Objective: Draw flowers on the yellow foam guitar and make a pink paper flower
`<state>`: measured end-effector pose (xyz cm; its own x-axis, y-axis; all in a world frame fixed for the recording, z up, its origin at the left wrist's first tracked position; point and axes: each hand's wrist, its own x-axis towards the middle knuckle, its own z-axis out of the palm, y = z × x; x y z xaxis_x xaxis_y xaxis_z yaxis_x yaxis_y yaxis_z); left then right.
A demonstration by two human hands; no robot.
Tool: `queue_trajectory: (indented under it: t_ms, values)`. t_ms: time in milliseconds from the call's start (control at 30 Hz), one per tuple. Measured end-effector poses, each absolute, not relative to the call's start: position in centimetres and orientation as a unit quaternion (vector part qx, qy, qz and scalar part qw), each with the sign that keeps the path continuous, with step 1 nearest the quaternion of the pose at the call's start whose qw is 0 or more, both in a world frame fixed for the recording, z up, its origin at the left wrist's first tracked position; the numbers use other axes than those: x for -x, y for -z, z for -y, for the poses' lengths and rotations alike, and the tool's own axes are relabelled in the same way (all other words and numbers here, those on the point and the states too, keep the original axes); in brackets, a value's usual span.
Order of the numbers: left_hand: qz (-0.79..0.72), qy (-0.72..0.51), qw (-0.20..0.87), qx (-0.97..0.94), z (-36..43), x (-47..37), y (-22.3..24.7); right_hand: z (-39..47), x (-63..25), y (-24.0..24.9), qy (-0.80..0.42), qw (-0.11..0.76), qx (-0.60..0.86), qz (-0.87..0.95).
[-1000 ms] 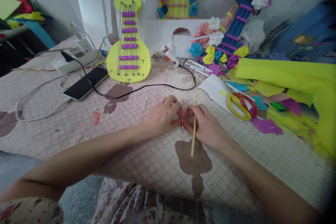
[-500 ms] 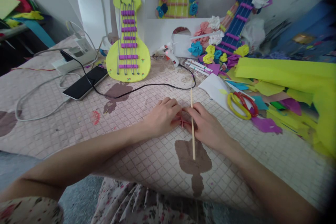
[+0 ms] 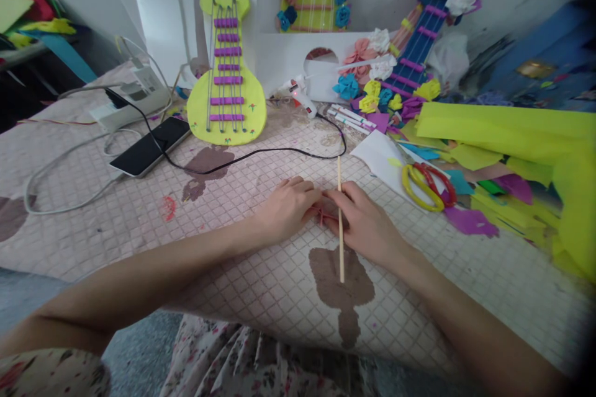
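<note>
Over the middle of the table my left hand [image 3: 289,208] and my right hand [image 3: 365,217] meet, fingertips close together. Between them shows a small pinkish-red piece [image 3: 321,216], mostly hidden by the fingers; it looks like thin crumpled paper, and both hands pinch at it. A pale wooden stick [image 3: 341,242] is tucked in the fingers of my right hand, pointing away from me and extending beyond the hand at both ends. My left hand has its fingers curled in, knuckles up.
Behind the hands lie a black cord [image 3: 261,150] and a glue gun [image 3: 300,97]. A yellow paper guitar [image 3: 226,90] leans at the back. Left are a phone [image 3: 151,147] and a power strip [image 3: 133,102]; right, scissors [image 3: 426,187], paper scraps [image 3: 470,221] and a blue flowered guitar [image 3: 416,53].
Almost nothing differs. The whole view has shifted very slightly, while both hands keep their grip on the pinkish-red piece and the stick stays in my right hand.
</note>
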<state>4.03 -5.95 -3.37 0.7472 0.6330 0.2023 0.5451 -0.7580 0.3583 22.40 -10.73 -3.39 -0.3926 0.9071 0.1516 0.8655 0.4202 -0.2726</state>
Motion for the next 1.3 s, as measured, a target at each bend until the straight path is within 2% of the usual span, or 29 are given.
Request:
queue_trajectory:
  t_ms: [267,1300]
  values:
    - [-0.313,-0.172,0.154,-0.921,6.1,-4.04,3.46,10.7,-22.3,3.37,-0.076,0.18,0.495,0.847]
    - [-0.316,-0.16,0.153,-0.922,6.18,-3.9,3.45,10.59,-22.48,2.93,-0.061,0.164,0.502,0.847]
